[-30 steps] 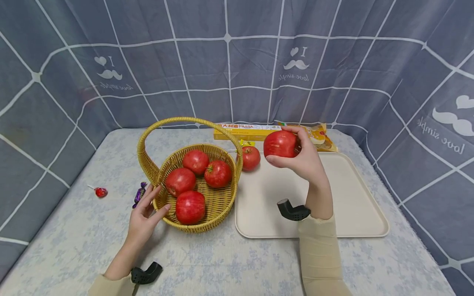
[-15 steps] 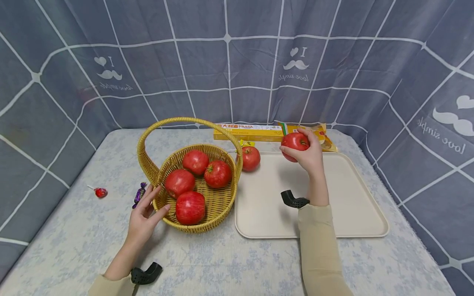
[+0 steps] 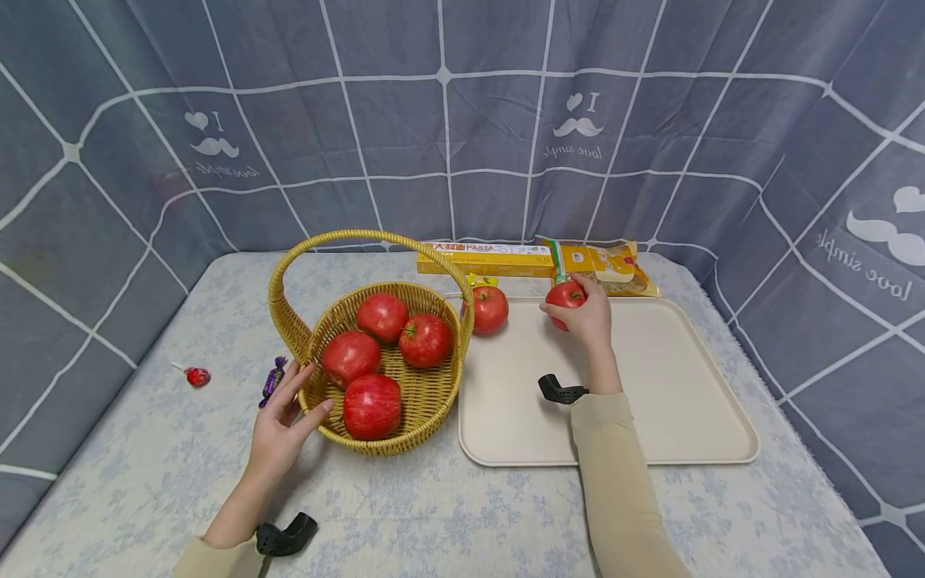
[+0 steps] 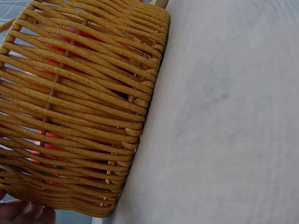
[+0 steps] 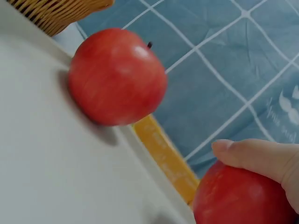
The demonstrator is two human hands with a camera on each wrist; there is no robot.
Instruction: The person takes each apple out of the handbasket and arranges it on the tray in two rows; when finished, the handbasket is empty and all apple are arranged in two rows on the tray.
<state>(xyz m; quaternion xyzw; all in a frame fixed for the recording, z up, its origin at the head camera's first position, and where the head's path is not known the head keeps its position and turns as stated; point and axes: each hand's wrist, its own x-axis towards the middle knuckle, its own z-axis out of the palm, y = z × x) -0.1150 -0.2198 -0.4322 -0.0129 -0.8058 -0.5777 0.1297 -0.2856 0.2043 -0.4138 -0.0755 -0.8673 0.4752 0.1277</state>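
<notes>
- Apple transfer is the step in hand: the right hand [image 3: 588,319] curls its fingers over a round red apple [image 3: 564,299] at the cream plastic tray's [image 3: 679,385] far rim, about 11 o'clock on it.
- Left hand [image 3: 285,417] rests with spread fingers against the woven yellow wicker basket [image 3: 405,417], holding nothing.
- A second red apple [image 3: 489,309] sits at the tray's 10 o'clock corner.
- Next move, I judge, calls for letting go gently so the fruit does not roll, then reaching for the four basket apples [image 3: 372,405].
</notes>
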